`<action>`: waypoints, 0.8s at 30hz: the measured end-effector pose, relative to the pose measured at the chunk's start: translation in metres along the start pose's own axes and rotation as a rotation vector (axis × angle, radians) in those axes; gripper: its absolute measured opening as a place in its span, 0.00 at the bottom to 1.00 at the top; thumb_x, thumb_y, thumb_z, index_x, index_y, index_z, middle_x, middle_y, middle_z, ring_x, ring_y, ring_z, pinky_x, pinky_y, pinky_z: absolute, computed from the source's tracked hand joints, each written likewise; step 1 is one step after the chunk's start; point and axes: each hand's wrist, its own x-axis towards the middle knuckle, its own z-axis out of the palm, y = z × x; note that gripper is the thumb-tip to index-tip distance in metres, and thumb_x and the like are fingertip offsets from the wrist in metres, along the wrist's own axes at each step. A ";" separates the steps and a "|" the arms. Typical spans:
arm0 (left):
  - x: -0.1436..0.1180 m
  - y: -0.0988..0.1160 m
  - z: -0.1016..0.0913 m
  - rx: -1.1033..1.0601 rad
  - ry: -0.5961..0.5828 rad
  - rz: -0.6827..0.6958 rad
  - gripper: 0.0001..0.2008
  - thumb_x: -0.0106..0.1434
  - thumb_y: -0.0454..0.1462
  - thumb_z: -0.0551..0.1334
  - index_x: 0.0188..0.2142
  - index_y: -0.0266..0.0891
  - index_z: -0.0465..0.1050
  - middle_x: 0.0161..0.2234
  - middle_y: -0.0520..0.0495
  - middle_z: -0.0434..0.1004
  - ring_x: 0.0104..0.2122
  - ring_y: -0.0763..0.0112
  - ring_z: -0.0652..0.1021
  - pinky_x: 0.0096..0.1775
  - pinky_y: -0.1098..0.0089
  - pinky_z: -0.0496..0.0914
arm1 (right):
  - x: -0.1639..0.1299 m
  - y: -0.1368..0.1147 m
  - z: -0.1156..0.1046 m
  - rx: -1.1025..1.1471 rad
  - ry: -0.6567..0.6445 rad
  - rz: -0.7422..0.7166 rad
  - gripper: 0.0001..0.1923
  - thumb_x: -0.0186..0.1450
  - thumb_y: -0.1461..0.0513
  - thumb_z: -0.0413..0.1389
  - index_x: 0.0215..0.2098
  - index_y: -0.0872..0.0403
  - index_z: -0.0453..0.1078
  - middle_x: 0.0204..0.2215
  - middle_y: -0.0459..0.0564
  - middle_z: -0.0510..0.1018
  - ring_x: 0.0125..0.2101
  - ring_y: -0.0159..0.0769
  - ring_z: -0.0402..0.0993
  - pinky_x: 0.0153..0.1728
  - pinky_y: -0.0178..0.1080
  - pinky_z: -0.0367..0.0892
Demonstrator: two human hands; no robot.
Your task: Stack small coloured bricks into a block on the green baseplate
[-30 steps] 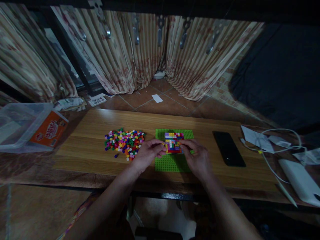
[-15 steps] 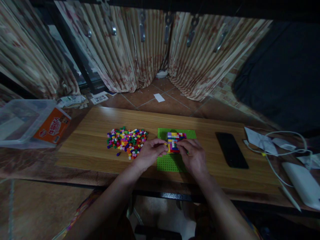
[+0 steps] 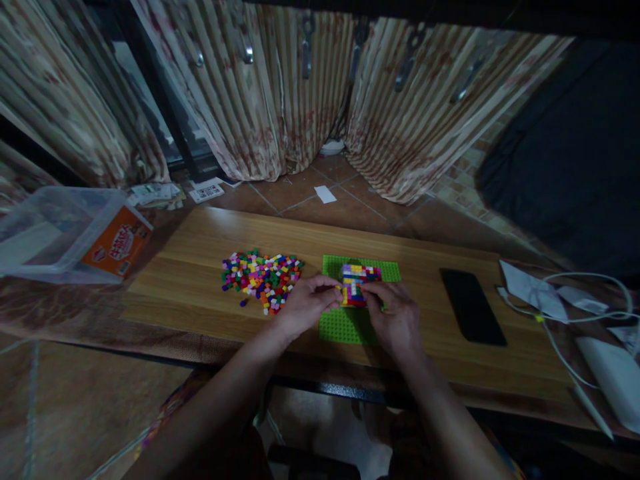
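A green studded baseplate point(image 3: 345, 327) lies on the wooden board, with a low build of multicoloured toy bricks point(image 3: 357, 273) on it. My left hand point(image 3: 307, 303) is at the build's left edge, thumb and forefinger pinched, with a bit of yellow brick point(image 3: 341, 288) showing at the tips. From the right, my right hand point(image 3: 395, 313) reaches over the build, its fingertips closed against the bricks. What those right fingers hold, if anything, is hidden. Left of the baseplate spreads a pile of loose small bricks point(image 3: 265, 277) in many colours.
A black phone point(image 3: 473, 307) lies right of the baseplate on the wooden board point(image 3: 175, 267). Farther right are white cables point(image 3: 590, 319), papers point(image 3: 533, 290) and a white device point(image 3: 610, 380). A clear plastic box point(image 3: 65, 233) with an orange label stands at the left.
The whole view has shifted, so everything sits slightly farther right. Both hands stay at the brick build in nearly the same pose.
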 end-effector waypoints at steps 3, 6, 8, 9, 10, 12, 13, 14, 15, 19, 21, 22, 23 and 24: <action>-0.001 0.001 0.000 0.012 0.001 -0.014 0.05 0.57 0.33 0.64 0.34 0.35 0.75 0.27 0.51 0.78 0.25 0.77 0.74 0.30 0.75 0.66 | 0.000 0.000 -0.001 -0.011 -0.014 -0.012 0.10 0.66 0.63 0.52 0.38 0.52 0.77 0.36 0.52 0.81 0.37 0.43 0.72 0.41 0.46 0.69; -0.002 0.003 0.000 0.032 0.007 -0.022 0.05 0.57 0.32 0.64 0.34 0.35 0.75 0.27 0.51 0.78 0.25 0.78 0.74 0.30 0.75 0.66 | 0.000 0.001 -0.002 -0.030 -0.031 -0.031 0.11 0.66 0.63 0.52 0.39 0.52 0.76 0.37 0.52 0.81 0.38 0.43 0.72 0.42 0.46 0.68; -0.002 0.003 0.001 0.028 0.009 -0.028 0.04 0.57 0.32 0.63 0.34 0.35 0.75 0.27 0.51 0.78 0.25 0.78 0.74 0.30 0.75 0.66 | 0.000 0.001 -0.002 -0.041 -0.038 -0.040 0.11 0.66 0.63 0.51 0.40 0.52 0.76 0.38 0.52 0.80 0.39 0.44 0.71 0.43 0.46 0.68; -0.002 0.004 0.001 0.022 0.012 -0.030 0.04 0.57 0.31 0.63 0.34 0.35 0.75 0.27 0.51 0.78 0.25 0.78 0.74 0.30 0.75 0.66 | 0.000 0.001 -0.002 -0.045 -0.043 -0.042 0.11 0.66 0.63 0.51 0.41 0.52 0.76 0.38 0.53 0.80 0.39 0.44 0.71 0.42 0.46 0.68; -0.002 0.003 0.001 0.015 0.013 -0.032 0.04 0.57 0.31 0.63 0.34 0.35 0.75 0.27 0.51 0.78 0.25 0.78 0.74 0.30 0.75 0.66 | 0.001 0.001 -0.002 -0.047 -0.048 -0.040 0.12 0.66 0.63 0.51 0.42 0.52 0.76 0.38 0.53 0.80 0.39 0.44 0.71 0.42 0.46 0.68; -0.002 0.003 0.001 0.005 0.012 -0.035 0.04 0.57 0.31 0.63 0.34 0.35 0.75 0.26 0.51 0.78 0.24 0.78 0.74 0.30 0.75 0.66 | 0.001 0.002 -0.002 -0.038 -0.053 -0.030 0.12 0.66 0.63 0.51 0.44 0.52 0.75 0.37 0.52 0.80 0.38 0.44 0.71 0.41 0.46 0.68; -0.002 0.003 0.001 0.004 0.011 -0.035 0.04 0.57 0.31 0.63 0.34 0.35 0.75 0.26 0.51 0.77 0.24 0.78 0.74 0.30 0.75 0.66 | 0.001 0.002 -0.001 -0.031 -0.050 -0.025 0.12 0.66 0.63 0.51 0.45 0.52 0.74 0.36 0.52 0.80 0.38 0.44 0.71 0.41 0.46 0.68; -0.002 0.002 0.001 0.004 0.010 -0.033 0.05 0.57 0.31 0.63 0.34 0.35 0.75 0.26 0.51 0.77 0.24 0.78 0.74 0.30 0.75 0.66 | 0.001 0.003 0.000 -0.024 -0.044 -0.022 0.13 0.66 0.63 0.51 0.46 0.52 0.74 0.36 0.52 0.80 0.37 0.44 0.71 0.41 0.46 0.68; -0.001 0.002 0.001 0.003 0.010 -0.029 0.05 0.57 0.32 0.64 0.34 0.35 0.75 0.26 0.51 0.77 0.24 0.78 0.74 0.30 0.75 0.67 | 0.001 0.003 0.000 -0.019 -0.035 -0.021 0.13 0.66 0.63 0.51 0.46 0.52 0.74 0.36 0.52 0.80 0.37 0.43 0.71 0.41 0.46 0.68; -0.001 0.003 0.001 -0.012 0.007 -0.023 0.04 0.57 0.32 0.64 0.34 0.34 0.75 0.26 0.52 0.77 0.24 0.79 0.74 0.31 0.76 0.67 | 0.002 0.003 0.002 -0.011 -0.002 -0.019 0.12 0.66 0.63 0.52 0.45 0.53 0.74 0.34 0.51 0.80 0.36 0.43 0.72 0.40 0.45 0.69; -0.002 0.003 0.001 -0.008 0.007 -0.026 0.04 0.57 0.32 0.64 0.34 0.34 0.75 0.26 0.52 0.77 0.25 0.79 0.74 0.30 0.76 0.67 | 0.001 0.002 0.002 -0.006 0.013 -0.014 0.11 0.66 0.63 0.53 0.44 0.52 0.74 0.33 0.50 0.81 0.35 0.42 0.73 0.39 0.45 0.69; -0.002 0.003 0.001 -0.003 0.006 -0.025 0.04 0.57 0.32 0.64 0.34 0.34 0.75 0.26 0.52 0.76 0.25 0.79 0.74 0.30 0.76 0.67 | 0.001 0.001 0.002 -0.008 0.021 -0.015 0.11 0.66 0.63 0.53 0.44 0.52 0.75 0.33 0.50 0.81 0.35 0.42 0.73 0.39 0.45 0.70; -0.001 0.002 0.001 0.002 0.004 -0.020 0.05 0.56 0.32 0.64 0.34 0.34 0.75 0.27 0.52 0.76 0.25 0.79 0.74 0.30 0.76 0.67 | 0.001 0.001 0.002 -0.013 0.027 -0.019 0.11 0.66 0.63 0.53 0.44 0.53 0.75 0.33 0.51 0.81 0.35 0.42 0.73 0.39 0.45 0.70; -0.001 0.002 0.000 0.005 0.002 -0.012 0.05 0.56 0.32 0.64 0.34 0.35 0.75 0.27 0.52 0.76 0.25 0.79 0.74 0.30 0.76 0.67 | 0.000 0.000 0.002 -0.018 0.034 -0.023 0.11 0.66 0.63 0.53 0.44 0.53 0.75 0.33 0.51 0.81 0.35 0.42 0.74 0.39 0.45 0.70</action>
